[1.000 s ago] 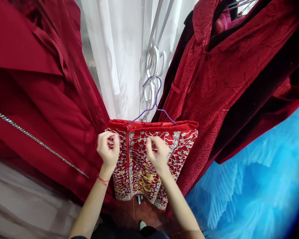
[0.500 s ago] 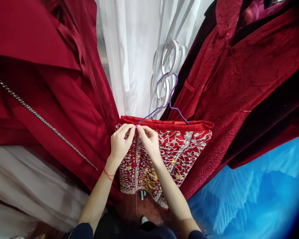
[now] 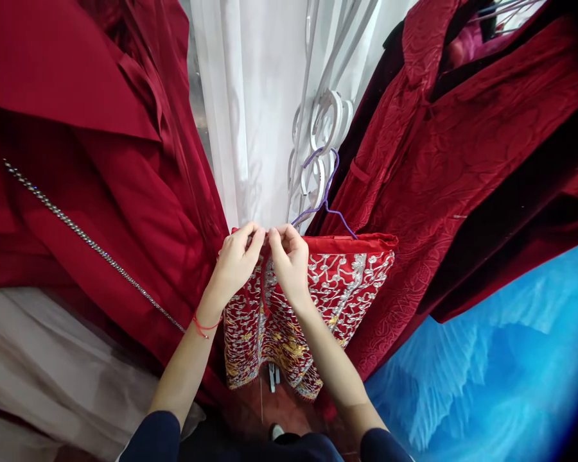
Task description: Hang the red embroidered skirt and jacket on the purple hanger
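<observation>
The skirt (image 3: 337, 282) is glossy red satin cloth, rough with raised silver and gold thread, its hanger (image 3: 325, 208) thin matt purple wire; the gown (image 3: 101, 192) is smooth shiny satin, the robe (image 3: 438, 160) crinkled matt velvet, the curtain (image 3: 250, 96) sheer white cloth.

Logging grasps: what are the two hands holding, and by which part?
The left hand and right hand pinch the embroidered red garment at its top edge, beside the purple hanger.

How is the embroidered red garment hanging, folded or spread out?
Folded. The embroidered red garment drapes doubled over the purple hanger, its red fold along the top, where the left hand and right hand pinch it.
</observation>
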Demonstrator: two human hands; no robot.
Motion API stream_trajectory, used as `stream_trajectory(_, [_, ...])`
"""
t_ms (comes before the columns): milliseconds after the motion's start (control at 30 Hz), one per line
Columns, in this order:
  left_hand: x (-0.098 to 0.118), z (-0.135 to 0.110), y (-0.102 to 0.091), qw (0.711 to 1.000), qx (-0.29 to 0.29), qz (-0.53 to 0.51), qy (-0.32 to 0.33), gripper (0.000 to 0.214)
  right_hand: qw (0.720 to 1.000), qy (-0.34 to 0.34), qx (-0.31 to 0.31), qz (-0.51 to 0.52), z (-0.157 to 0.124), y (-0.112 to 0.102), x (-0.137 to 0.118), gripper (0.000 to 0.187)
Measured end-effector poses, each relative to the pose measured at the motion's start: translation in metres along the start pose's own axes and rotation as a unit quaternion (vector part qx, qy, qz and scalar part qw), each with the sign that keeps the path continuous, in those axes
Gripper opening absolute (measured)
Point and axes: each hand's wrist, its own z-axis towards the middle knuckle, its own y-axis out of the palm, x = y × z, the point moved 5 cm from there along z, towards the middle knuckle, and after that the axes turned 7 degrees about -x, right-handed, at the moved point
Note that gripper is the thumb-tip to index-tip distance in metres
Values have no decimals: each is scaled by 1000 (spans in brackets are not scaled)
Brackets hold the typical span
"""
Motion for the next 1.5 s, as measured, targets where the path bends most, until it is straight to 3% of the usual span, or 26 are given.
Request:
stream_trajectory(167, [-11,-42,14,1000,-27,-10,-13,21,999,19,21,-46,-42,1,8,22])
stream_trajectory(267, [-16,-73,22,997,-23,67,-6,19,998,59,16,7,-60,8,20,22])
stream_trajectory(367, [-18,-84,23,987,-44,151,16,18,991,94,32,92,-62,13,30,25])
stream_trajectory(500, [-11,-73,8,972,1,208,111,8,983,89,52,152,-59,13,34,29])
stream_trajectory(600, [-7,-61,-3,956,59,237,161,29,982,79,76,154,-61,8,33,26])
stream_trajectory(667, [-7,-53,-4,946,32,265,186,34,982,80,87,149,-64,4,33,24])
stream_trajectory(800, [-9,-43,2,929,-79,262,248,20,985,69,97,122,-67,-4,30,23])
stream_trajectory(900, [-12,-39,-1,927,-79,240,279,21,987,57,97,114,-67,-12,25,23])
stream_trajectory(1167, [-32,-29,-12,930,-8,235,281,19,991,48,90,86,-85,-22,3,20])
stream_trajectory(1367, [-27,-31,-1,923,-32,288,255,26,980,154,2,127,-94,-14,15,25])
stream_trajectory(1500, [-19,-31,11,913,-55,285,286,30,992,127,-3,-29,-102,-8,1,20])
